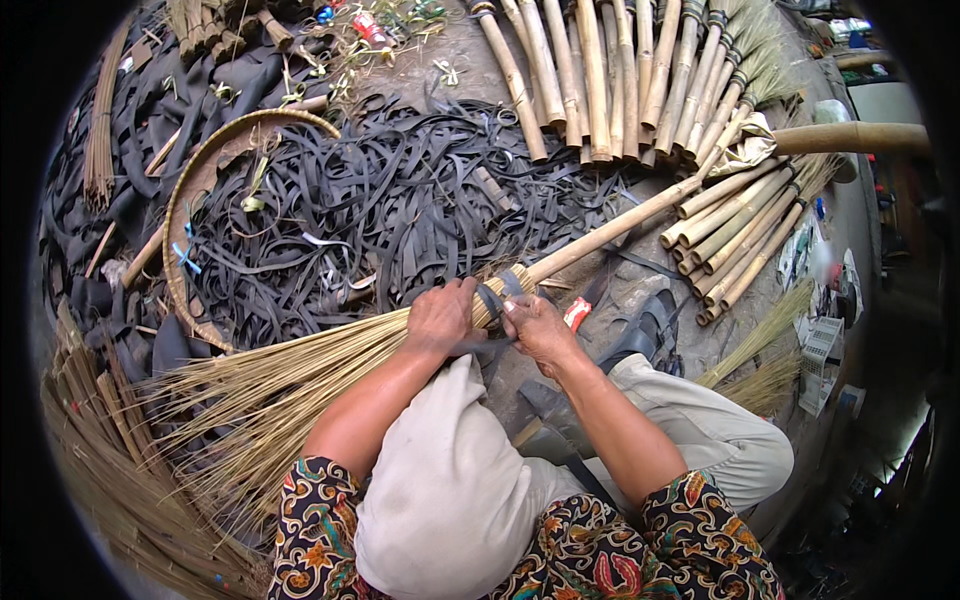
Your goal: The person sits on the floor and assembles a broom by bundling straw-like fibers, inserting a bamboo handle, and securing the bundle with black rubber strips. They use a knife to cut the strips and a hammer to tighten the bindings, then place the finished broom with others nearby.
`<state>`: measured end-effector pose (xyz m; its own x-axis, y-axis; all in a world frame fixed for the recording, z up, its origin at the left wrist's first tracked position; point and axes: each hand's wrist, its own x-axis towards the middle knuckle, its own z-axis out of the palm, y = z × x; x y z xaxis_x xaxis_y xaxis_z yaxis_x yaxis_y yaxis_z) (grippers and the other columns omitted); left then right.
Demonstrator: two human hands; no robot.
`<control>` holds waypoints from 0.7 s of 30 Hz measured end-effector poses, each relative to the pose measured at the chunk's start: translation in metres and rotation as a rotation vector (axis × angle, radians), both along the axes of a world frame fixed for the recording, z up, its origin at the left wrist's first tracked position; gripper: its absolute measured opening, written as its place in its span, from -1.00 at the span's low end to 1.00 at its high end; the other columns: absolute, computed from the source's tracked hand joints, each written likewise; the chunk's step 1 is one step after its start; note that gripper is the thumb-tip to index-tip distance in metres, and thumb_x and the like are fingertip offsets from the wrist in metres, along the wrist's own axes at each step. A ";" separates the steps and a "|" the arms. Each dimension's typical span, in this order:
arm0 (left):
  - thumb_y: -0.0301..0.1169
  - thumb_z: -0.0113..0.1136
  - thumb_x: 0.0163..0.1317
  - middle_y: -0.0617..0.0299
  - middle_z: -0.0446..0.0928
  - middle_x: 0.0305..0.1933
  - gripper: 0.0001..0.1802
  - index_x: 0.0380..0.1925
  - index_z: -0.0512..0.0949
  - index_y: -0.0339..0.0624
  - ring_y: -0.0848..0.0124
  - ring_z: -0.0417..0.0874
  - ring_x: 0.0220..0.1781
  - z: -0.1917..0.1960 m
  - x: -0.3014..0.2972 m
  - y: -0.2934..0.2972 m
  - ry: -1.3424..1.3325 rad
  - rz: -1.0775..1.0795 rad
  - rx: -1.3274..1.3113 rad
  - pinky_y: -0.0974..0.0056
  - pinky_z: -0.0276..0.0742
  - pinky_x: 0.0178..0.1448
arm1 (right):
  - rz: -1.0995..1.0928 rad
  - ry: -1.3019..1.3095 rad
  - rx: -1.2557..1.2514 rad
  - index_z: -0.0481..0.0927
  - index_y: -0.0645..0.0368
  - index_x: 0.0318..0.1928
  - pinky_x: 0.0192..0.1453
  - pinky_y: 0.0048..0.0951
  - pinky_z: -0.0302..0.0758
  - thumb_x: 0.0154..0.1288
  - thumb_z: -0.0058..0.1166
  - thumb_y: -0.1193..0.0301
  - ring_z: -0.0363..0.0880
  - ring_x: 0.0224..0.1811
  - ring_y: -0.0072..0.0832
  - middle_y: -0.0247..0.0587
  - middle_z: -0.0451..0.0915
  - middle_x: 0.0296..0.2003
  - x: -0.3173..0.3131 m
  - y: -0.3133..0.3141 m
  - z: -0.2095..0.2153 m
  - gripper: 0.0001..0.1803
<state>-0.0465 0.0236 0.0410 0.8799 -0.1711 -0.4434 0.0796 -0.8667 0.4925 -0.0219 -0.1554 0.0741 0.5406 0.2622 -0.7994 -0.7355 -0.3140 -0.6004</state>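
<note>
A broom of pale, stiff bristles (290,378) lies slantwise across my lap, its bamboo handle (620,228) pointing up to the right. My left hand (440,315) is closed round the bristle bundle just below the binding. Dark rubber strips (488,300) wrap the bundle near the handle. Close beside it on the right, my right hand (541,332) pinches a rubber strip at the binding. A loose part of the strip is blurred between my hands. The fingers of my left hand are partly hidden behind the bundle.
A shallow woven basket (172,250) lies beneath many tangled black rubber strips (400,210). Bamboo-handled brooms (600,85) are lined up at the far right, with more bamboo handles (745,235) nearer. Loose bristles (130,490) lie at the left. A red wrapper (577,313) is near my sandal (650,325).
</note>
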 end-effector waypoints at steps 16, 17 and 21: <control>-0.04 0.56 0.00 -0.19 0.67 0.05 -0.19 0.14 0.52 -0.36 -0.11 0.70 0.18 -0.014 0.004 0.005 0.061 -0.050 0.111 -0.03 0.58 0.35 | -0.006 -0.062 -0.078 0.63 0.13 -0.20 -0.40 -0.56 0.29 0.71 -0.05 0.27 0.33 -0.53 -0.66 -0.46 0.53 -0.45 -0.002 0.021 -0.050 -0.69; -0.11 0.50 0.07 -0.13 0.68 -0.05 -0.34 0.07 0.52 -0.30 -0.06 0.74 0.07 -0.016 -0.007 0.000 -0.082 -0.104 0.263 -0.03 0.62 0.18 | 0.005 0.001 -0.123 0.64 0.12 -0.24 -0.41 -0.53 0.25 0.71 -0.05 0.22 0.31 -0.51 -0.67 -0.48 0.46 -0.50 -0.002 0.024 -0.051 -0.65; -0.07 0.59 0.03 0.00 0.70 -0.06 -0.36 -0.03 0.54 -0.22 0.10 0.77 0.06 -0.035 -0.011 -0.012 -0.126 -0.033 0.333 0.05 0.65 0.19 | -0.067 -0.060 -0.105 0.61 0.09 -0.26 -0.48 -0.51 0.16 0.69 -0.05 0.12 0.19 -0.58 -0.69 -0.54 0.30 -0.58 -0.010 0.026 -0.036 -0.60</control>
<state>-0.0578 0.0121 0.0059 0.9275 -0.0649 -0.3681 0.0054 -0.9824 0.1869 -0.0322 -0.1295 0.0378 0.6016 0.1406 -0.7864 -0.7209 -0.3286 -0.6102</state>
